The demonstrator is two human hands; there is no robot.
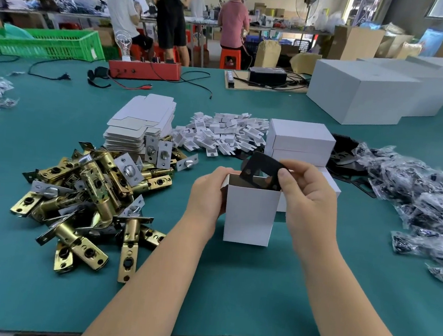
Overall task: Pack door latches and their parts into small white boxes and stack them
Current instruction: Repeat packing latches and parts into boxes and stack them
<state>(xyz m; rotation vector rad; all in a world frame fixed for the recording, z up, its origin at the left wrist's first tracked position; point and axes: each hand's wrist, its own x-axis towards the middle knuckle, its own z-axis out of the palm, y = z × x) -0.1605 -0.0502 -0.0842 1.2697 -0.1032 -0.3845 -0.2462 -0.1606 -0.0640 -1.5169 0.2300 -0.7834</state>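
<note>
A small white box stands upright and open-topped on the green table, centre. My left hand grips its left wall near the rim. My right hand pinches a black strike plate, tilted, with its lower edge inside the box's mouth. A heap of brass door latches lies to the left. Closed white boxes are stacked just behind the open one.
Flat box blanks and a pile of white card inserts lie behind. Black plates and bagged parts spread at the right. Large white cartons stand far right; a red device and cables lie farther back. People work beyond.
</note>
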